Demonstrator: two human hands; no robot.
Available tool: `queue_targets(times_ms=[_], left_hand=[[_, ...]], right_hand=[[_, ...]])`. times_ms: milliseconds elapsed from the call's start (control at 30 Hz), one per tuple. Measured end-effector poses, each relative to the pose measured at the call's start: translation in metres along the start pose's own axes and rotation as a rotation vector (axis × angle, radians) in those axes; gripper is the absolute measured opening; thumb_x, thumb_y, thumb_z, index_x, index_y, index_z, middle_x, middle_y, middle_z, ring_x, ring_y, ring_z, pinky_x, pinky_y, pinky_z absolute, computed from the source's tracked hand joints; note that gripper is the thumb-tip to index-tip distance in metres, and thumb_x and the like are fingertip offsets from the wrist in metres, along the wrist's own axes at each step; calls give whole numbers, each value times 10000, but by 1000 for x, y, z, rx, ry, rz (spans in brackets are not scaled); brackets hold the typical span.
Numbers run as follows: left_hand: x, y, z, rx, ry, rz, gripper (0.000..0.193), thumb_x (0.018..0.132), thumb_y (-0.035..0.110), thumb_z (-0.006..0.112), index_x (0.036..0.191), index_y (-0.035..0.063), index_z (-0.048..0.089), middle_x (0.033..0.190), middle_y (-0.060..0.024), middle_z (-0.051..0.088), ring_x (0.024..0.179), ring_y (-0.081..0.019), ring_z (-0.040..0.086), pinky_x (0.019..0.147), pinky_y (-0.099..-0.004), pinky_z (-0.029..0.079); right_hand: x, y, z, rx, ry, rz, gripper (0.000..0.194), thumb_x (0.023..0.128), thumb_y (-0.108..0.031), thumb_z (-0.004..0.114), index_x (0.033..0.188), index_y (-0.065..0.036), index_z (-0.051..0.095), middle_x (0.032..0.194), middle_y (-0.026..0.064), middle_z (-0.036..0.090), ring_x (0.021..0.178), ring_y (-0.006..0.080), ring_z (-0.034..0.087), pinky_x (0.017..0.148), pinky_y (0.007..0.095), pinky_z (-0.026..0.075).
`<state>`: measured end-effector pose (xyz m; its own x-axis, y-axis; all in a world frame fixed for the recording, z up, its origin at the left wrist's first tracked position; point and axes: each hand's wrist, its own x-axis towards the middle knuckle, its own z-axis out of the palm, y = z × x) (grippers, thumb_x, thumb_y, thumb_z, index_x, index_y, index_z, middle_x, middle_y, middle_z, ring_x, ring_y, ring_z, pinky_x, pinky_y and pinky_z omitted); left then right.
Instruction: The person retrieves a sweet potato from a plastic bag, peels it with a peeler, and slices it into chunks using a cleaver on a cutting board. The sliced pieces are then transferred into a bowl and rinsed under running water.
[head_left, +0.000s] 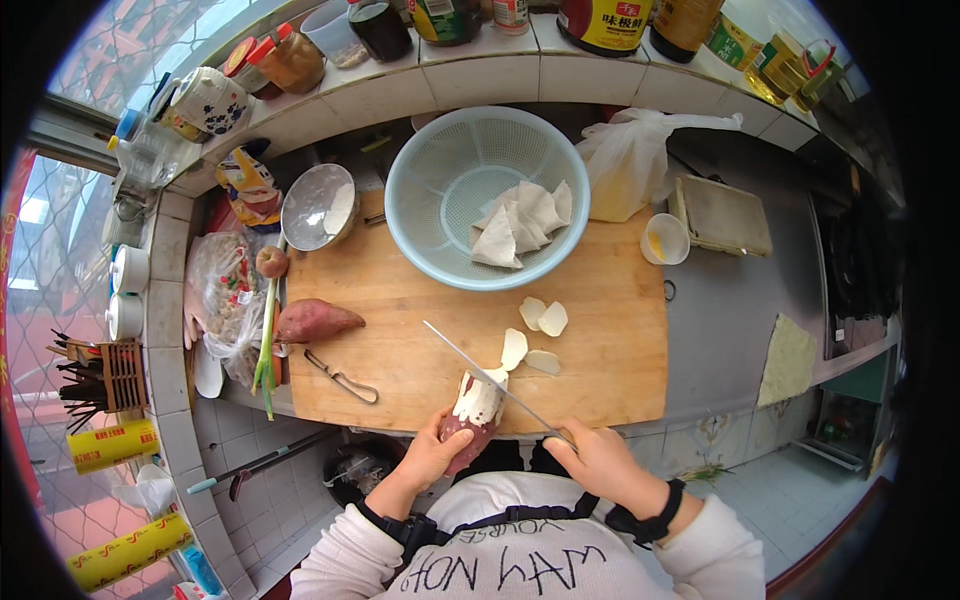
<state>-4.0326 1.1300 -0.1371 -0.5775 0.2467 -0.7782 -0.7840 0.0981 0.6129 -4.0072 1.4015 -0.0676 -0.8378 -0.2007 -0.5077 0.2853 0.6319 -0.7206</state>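
My left hand (441, 448) grips the unpeeled lower part of a sweet potato (480, 405), whose upper part shows pale flesh. In my right hand (589, 454) is the handle end of a long, thin-edged knife (517, 397); its blade lies slantwise across the sweet potato's upper part. Several pale slices (553, 319) lie on the wooden cutting board (420, 382) just beyond it. A second, whole sweet potato (319, 320) rests at the board's left side, above a metal peeler (341, 377).
A blue colander (487, 281) holding a folded cloth (517, 225) stands at the board's back. Left are a bowl (319, 206), a green onion (266, 352) and plastic bags (225, 292). Right are a small cup (665, 238) and a rectangular tray (724, 214). Bottles (604, 26) line the tiled ledge.
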Motion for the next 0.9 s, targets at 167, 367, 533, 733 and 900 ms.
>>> queue_targets(times_ms=[167,367,533,733,900], left_hand=[[-3,-2,5,45,49,11,657,880,234,687,1386,-30,360,1224,-134,562,1061,-167,570,902,-299,487],[2,-3,-1,171,55,89,684,851,282,721,1359,-42,398,1230,-145,567,1099,-179,560,959,-308,451],[-3,10,-6,319,62,141,765,788,312,775,1362,-32,404,1211,-158,582,1097,-193,568,957,-311,452],[-4,31,-11,597,56,235,764,755,290,791,1356,-9,426,1218,-171,592,1093,-225,587,955,-313,454],[0,35,-14,587,4,261,753,754,286,789,1354,-3,437,1219,-169,599,1106,-228,588,954,-324,454]], right_hand=[[19,10,26,-100,152,-88,357,926,-409,565,1070,-83,580,698,155,662,657,379,647,574,468,502],[14,22,21,-202,248,-198,355,899,-396,601,1090,-97,598,746,144,678,661,358,653,575,452,511],[-3,25,1,-52,219,-162,364,879,-369,637,1131,-108,611,780,124,687,686,337,660,588,419,513],[-33,22,-21,-43,102,-220,369,872,-367,649,1137,-114,607,765,104,689,669,310,665,575,392,514],[-34,22,-22,-135,103,-240,362,868,-376,652,1108,-109,606,752,92,691,644,303,663,565,394,518]])
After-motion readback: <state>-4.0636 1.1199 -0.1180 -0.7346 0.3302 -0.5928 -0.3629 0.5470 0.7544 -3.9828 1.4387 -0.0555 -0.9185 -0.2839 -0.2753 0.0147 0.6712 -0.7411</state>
